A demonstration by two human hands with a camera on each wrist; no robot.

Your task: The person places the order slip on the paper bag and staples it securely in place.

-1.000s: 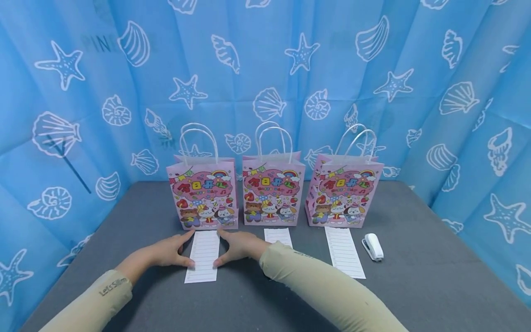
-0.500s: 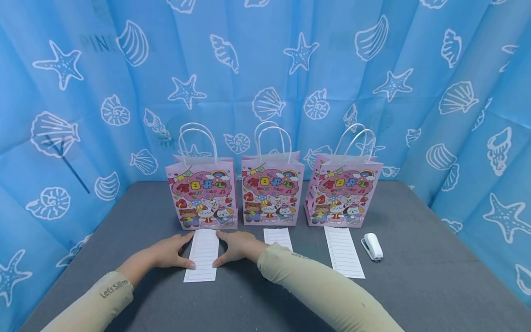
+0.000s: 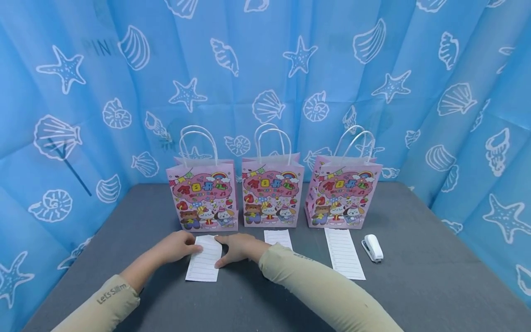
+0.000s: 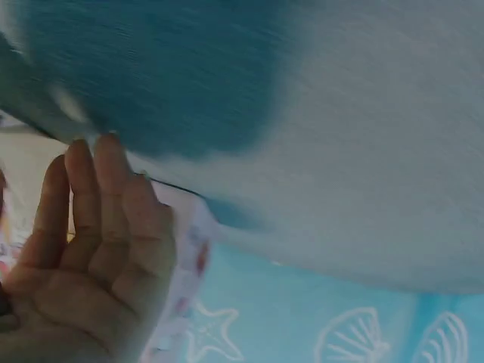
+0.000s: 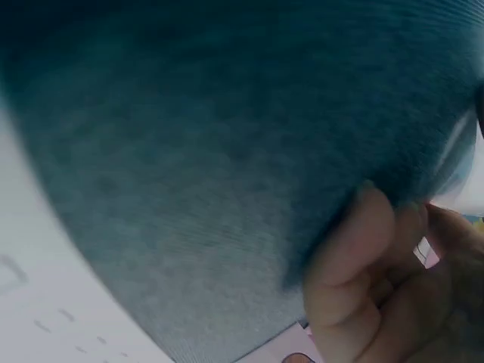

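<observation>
only its wrist view bares the palm of the left hand.

slip: matt paper | bags: smooth paper | stapler: glossy plastic | tabletop: matt cloth

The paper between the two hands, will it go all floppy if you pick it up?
Probably: the paper is a long, narrow, thin-looking strip, so it would likely droop when held by one end. It should be very light, since it looks thin. It probably won't roll, because its near end lies flat on the table.
</observation>
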